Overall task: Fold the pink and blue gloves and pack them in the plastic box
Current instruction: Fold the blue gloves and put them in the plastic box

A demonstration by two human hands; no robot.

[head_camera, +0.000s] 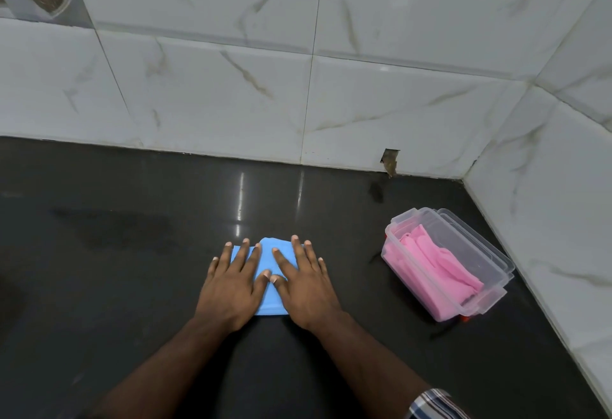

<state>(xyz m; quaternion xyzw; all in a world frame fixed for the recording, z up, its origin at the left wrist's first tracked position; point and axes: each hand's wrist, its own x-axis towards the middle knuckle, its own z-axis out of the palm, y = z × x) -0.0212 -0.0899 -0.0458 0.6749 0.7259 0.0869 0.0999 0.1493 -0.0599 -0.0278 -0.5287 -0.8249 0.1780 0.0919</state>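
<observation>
A folded blue glove (269,259) lies flat on the dark countertop (132,286), in the middle of the view. My left hand (231,282) presses its left side with straight, spread fingers. My right hand (304,281) presses its right side the same way, and the two thumbs nearly touch over the glove. To the right stands a clear plastic box (496,261) without a lid on top. Folded pink gloves (437,269) lie inside it.
White marbled wall tiles (298,87) close off the countertop at the back and on the right, forming a corner behind the box. A small hole (390,162) shows in the back tile at counter level. Bare dark counter stretches to the left.
</observation>
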